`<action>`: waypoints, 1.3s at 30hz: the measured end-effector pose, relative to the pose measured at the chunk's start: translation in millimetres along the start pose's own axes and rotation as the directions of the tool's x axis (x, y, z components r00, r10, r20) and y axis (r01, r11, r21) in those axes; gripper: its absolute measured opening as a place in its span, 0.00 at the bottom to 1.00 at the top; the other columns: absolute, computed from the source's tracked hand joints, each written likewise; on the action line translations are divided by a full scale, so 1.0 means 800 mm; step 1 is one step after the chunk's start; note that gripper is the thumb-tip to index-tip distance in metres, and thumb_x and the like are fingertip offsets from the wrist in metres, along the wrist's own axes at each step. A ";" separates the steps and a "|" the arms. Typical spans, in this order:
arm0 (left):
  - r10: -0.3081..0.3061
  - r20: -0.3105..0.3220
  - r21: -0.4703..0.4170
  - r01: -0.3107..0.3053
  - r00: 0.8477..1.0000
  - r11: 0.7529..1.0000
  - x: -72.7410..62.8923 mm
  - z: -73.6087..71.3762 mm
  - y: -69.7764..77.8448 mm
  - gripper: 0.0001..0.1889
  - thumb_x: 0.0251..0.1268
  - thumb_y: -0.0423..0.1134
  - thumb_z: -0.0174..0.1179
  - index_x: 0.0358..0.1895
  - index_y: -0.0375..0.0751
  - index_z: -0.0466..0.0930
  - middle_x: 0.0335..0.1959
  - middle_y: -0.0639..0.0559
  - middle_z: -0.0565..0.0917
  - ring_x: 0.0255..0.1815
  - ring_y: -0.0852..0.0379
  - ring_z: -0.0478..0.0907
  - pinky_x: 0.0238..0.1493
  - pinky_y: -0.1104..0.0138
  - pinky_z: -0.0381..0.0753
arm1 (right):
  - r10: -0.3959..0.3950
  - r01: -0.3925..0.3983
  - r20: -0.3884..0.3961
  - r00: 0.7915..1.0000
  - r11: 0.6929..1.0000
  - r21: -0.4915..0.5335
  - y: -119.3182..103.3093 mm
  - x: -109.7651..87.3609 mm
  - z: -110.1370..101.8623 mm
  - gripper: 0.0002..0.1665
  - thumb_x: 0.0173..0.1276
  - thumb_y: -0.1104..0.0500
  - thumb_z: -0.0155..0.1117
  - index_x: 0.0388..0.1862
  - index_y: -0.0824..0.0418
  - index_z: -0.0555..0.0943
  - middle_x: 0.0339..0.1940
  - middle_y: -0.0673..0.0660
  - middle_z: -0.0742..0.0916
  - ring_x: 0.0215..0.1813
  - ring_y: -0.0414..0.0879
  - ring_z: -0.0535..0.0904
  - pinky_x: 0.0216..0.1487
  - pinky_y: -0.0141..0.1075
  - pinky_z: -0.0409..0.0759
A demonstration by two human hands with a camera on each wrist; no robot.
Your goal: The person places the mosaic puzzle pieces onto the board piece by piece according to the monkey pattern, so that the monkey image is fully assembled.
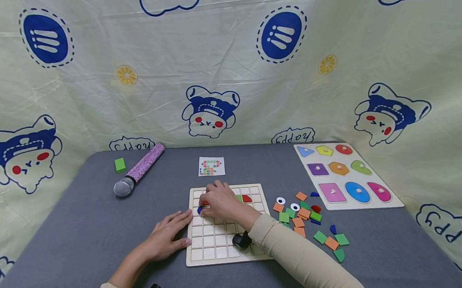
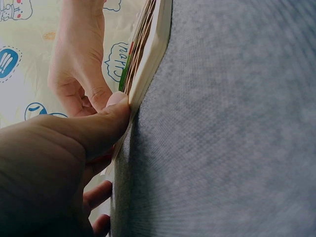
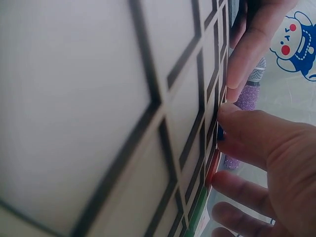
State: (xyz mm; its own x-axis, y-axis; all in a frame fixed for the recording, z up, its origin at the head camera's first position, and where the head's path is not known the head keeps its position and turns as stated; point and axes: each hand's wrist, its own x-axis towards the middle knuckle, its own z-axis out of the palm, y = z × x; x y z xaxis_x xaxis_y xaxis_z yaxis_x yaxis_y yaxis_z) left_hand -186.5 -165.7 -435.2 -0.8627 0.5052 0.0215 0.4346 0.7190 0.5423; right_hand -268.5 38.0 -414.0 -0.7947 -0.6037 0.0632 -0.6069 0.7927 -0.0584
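Observation:
A pale wooden grid board (image 1: 209, 241) lies on the grey table. My right hand (image 1: 221, 202) reaches over its upper left part. Thumb and index finger pinch a small dark blue piece (image 3: 220, 132) at a cell near the left edge; the fingers partly cover it. Red and green pieces sit in the row above, with a red one (image 1: 246, 198) and a green one (image 1: 239, 198) showing right of the hand. My left hand (image 1: 168, 234) rests beside the board, fingers extended, its thumb (image 2: 117, 100) against the left edge.
Loose orange, green, blue, red and white pieces (image 1: 298, 222) lie scattered right of the board. Behind it is a small pattern card (image 1: 211, 166). A glittery microphone (image 1: 146, 163) and a green block (image 1: 120, 165) stand back left. A shape puzzle board (image 1: 344, 203) lies at the right.

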 end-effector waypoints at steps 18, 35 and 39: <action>-0.006 0.002 -0.004 0.006 1.000 1.000 0.000 0.002 0.000 0.34 0.66 0.49 0.56 0.72 0.41 0.58 0.74 0.46 0.60 0.74 0.37 0.53 0.63 0.35 0.52 | 0.045 -0.041 -0.054 0.997 0.996 0.082 0.021 -0.023 -0.022 0.15 0.59 0.45 0.68 0.43 0.46 0.85 0.42 0.49 0.81 0.48 0.46 0.69 0.48 0.40 0.67; -0.001 0.004 -0.008 0.001 1.000 1.000 0.000 0.003 -0.002 0.34 0.66 0.49 0.56 0.72 0.41 0.58 0.74 0.45 0.59 0.74 0.37 0.52 0.64 0.34 0.51 | 0.145 -0.128 -0.171 0.974 0.986 0.107 0.120 -0.122 -0.033 0.14 0.56 0.49 0.72 0.40 0.51 0.86 0.38 0.51 0.81 0.42 0.46 0.68 0.44 0.42 0.65; -0.001 0.006 -0.011 0.001 1.000 1.000 0.000 0.003 -0.003 0.34 0.66 0.48 0.56 0.72 0.41 0.58 0.74 0.45 0.59 0.74 0.37 0.52 0.64 0.34 0.51 | 0.168 -0.149 -0.169 0.971 0.982 0.119 0.140 -0.139 -0.030 0.13 0.56 0.50 0.72 0.40 0.52 0.86 0.39 0.52 0.81 0.42 0.46 0.68 0.44 0.44 0.66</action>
State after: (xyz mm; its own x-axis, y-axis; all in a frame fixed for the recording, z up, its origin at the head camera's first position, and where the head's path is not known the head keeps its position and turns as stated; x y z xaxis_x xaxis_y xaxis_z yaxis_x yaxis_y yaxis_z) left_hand -187.1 -165.9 -438.3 -0.8615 0.5075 0.0164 0.4310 0.7139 0.5519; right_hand -247.8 195.6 -403.8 -0.8712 -0.4391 0.2197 -0.4792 0.8580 -0.1851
